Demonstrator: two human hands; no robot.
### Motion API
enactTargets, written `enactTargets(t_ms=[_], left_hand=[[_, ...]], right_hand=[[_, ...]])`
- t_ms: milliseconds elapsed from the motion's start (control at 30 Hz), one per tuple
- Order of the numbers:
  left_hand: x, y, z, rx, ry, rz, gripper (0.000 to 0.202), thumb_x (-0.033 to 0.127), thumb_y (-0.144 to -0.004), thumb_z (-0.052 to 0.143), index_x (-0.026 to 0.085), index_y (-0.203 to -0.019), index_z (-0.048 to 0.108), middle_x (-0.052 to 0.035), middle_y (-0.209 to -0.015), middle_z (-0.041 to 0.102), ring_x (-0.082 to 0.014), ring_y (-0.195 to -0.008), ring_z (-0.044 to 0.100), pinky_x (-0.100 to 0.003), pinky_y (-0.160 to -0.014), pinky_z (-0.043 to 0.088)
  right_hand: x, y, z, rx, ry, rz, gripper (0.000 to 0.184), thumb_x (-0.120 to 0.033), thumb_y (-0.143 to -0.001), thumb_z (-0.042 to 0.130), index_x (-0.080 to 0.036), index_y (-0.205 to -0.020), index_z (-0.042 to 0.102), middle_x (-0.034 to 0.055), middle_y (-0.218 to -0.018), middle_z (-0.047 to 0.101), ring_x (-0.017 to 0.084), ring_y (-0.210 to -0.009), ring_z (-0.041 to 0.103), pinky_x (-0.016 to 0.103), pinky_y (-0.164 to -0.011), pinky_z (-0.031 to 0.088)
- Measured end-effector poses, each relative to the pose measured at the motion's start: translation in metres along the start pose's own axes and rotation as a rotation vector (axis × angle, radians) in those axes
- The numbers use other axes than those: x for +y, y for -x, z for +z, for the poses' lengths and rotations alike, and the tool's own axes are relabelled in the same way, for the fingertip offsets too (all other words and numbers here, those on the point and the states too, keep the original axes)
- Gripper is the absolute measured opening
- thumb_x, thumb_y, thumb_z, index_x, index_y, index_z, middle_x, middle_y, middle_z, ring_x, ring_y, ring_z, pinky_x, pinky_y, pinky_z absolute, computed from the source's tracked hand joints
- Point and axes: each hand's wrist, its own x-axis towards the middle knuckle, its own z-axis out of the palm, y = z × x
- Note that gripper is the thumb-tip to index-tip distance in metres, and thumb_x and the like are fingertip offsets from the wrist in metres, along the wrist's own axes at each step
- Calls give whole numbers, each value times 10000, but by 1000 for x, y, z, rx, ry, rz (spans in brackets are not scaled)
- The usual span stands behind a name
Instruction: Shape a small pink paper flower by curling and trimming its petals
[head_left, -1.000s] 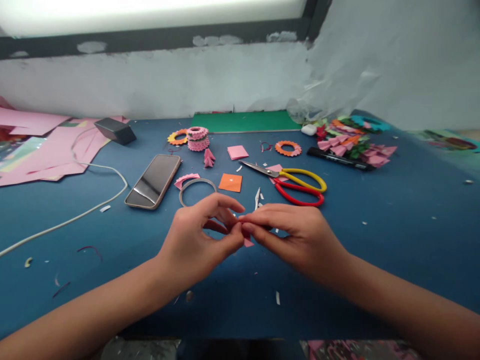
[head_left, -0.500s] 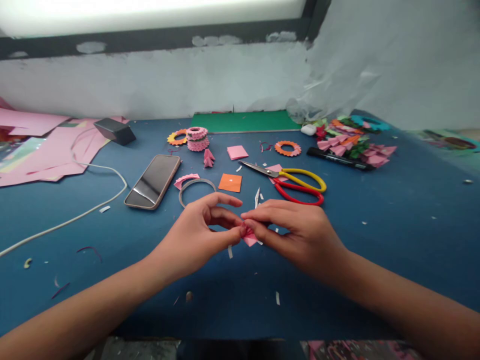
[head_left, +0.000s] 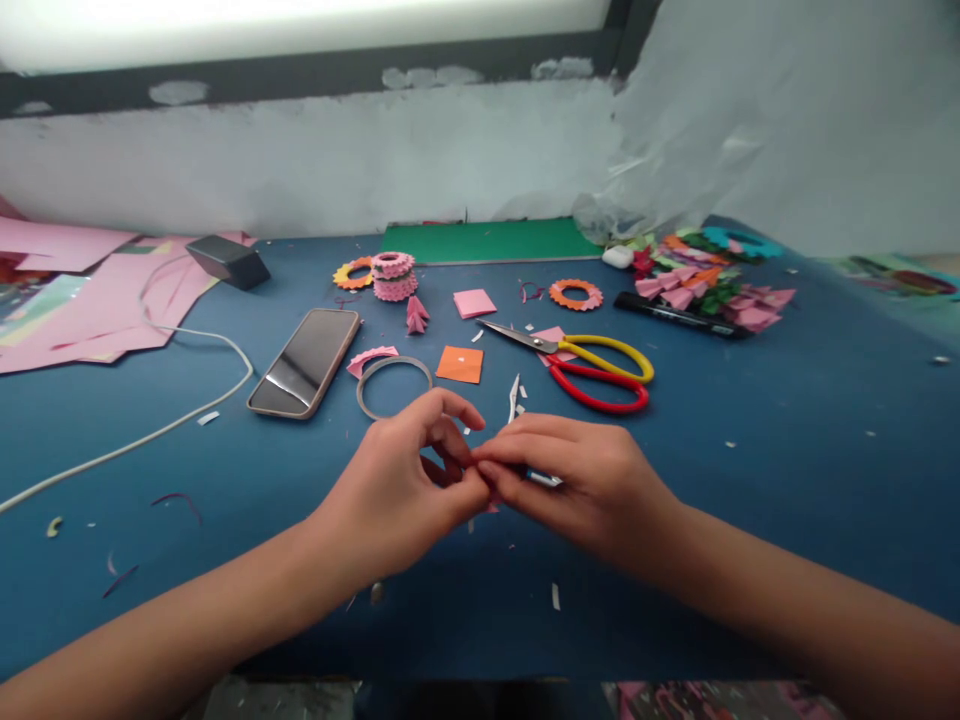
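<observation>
My left hand point(head_left: 424, 475) and my right hand point(head_left: 577, 475) meet fingertip to fingertip over the blue table. Between them they pinch a small folded pink paper piece point(head_left: 492, 507), mostly covered by the fingers. Just beyond the hands lie a grey ring point(head_left: 360, 392), an orange paper square point(head_left: 460, 365) and a thin pointed metal tool point(head_left: 514, 396) whose lower part is hidden by my right hand. Scissors point(head_left: 551, 346) with one yellow and one red handle rest farther back, partly over a pink paper square.
A phone point(head_left: 306, 362) and a white cable point(head_left: 225, 338) lie at left, near a black box point(head_left: 228, 262) and pink sheets point(head_left: 112, 310). Stacked pink paper rings point(head_left: 394, 277) stand at the back. A black marker point(head_left: 679, 316) and folded paper pieces point(head_left: 694, 270) lie back right.
The hands have drawn closer together and the fingers now cover more of the pink paper. My right hand has shifted slightly left and down. Things on the table stay where they were.
</observation>
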Motion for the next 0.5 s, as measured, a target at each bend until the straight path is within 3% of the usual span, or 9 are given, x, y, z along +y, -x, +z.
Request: enactTargets(t_ms=[133,267,500], left_hand=[[1,1,0,5,21,9,279,125,-701,635,209,-913,474,75,-592,583,-105,-540,599,-190,-512,483],[1,1,-2,14,44,1,298,159,-718,653,214,-961,489,70,-611,613,-84,-502,578,-160,-479,456],[-4,2,-3,56,77,55,303,211,-731,683,222,-997,539,30,-697,664,-122,-567,637,-185,-494,486]], right_hand=[[-1,-2,-1,-19,-72,52,103,-113,-845,568,-141,-883,660,29,-807,679,110,-740,625,206,-678,499],[-2,-6,-5,-59,-192,208,107,-117,-844,571,-158,-848,670,4,-764,675,98,-698,614,196,-636,479],[-1,-9,-6,-55,-333,393,80,-198,-848,586,-175,-855,662,1,-769,682,112,-679,631,200,-588,492]])
